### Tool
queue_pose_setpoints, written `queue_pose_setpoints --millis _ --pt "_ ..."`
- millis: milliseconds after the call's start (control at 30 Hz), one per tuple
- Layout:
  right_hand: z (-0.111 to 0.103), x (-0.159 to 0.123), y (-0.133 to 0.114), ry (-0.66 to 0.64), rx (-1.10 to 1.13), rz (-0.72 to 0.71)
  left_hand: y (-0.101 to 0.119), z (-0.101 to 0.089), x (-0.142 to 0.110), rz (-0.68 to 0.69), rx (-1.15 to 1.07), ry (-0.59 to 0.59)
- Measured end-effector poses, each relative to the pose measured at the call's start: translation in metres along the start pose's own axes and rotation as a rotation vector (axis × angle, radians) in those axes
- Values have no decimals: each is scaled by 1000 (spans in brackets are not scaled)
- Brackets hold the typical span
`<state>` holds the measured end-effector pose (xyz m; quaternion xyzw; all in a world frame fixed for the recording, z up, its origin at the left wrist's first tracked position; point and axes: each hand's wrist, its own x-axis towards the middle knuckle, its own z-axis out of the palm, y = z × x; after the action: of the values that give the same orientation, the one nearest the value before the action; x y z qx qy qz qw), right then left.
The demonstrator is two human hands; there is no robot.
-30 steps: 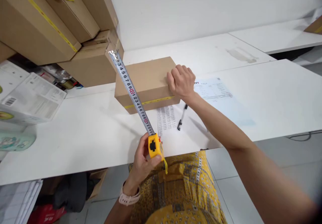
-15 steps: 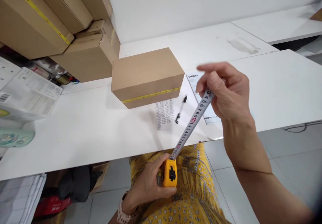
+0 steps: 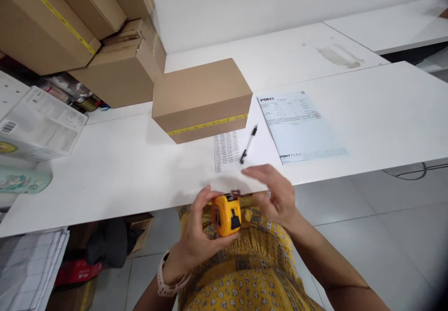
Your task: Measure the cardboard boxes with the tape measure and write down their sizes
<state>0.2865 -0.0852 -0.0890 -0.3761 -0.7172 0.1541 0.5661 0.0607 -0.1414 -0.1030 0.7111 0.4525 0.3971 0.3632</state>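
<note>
My left hand [image 3: 198, 234] grips a yellow tape measure [image 3: 227, 215] with a black lock button, just off the table's front edge. Its blade is almost fully inside the case; only the blurred end shows at the mouth. To the right of the case hovers my right hand [image 3: 276, 194], fingers apart with nothing in them. A closed cardboard box [image 3: 203, 92] with a yellow tape strip along its front lies beyond both hands. In front of the box are a handwritten sheet [image 3: 226, 152] and a black-capped pen [image 3: 249, 144].
A blue-tinted printed document [image 3: 301, 124] lies right of the pen on the white table [image 3: 115, 176]. Large cartons [image 3: 115, 73] are stacked at the back left. A white printed package [image 3: 45, 124] and a mint-green bottle-like object [image 3: 26, 179] occupy the left side.
The blade, stretched out earlier, has run back into the case. My right hand left the box, held the blade's end, then released it and came down beside the case.
</note>
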Motion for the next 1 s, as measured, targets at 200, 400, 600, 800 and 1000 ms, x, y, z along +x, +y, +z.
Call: queue_pose_setpoints --millis 200,400,600,800,1000 --pt "-2 31 82 -11 -458 550 15 -70 67 357 481 368" --pt "13 57 97 -373 -791 698 26 -124 194 467 659 316" --pt "6 49 101 -425 -784 655 -19 -134 283 520 678 196" --pt "-12 37 114 88 -146 693 -33 -116 266 545 706 191" --pt "-33 30 94 417 481 616 -57 -54 179 654 602 -373"
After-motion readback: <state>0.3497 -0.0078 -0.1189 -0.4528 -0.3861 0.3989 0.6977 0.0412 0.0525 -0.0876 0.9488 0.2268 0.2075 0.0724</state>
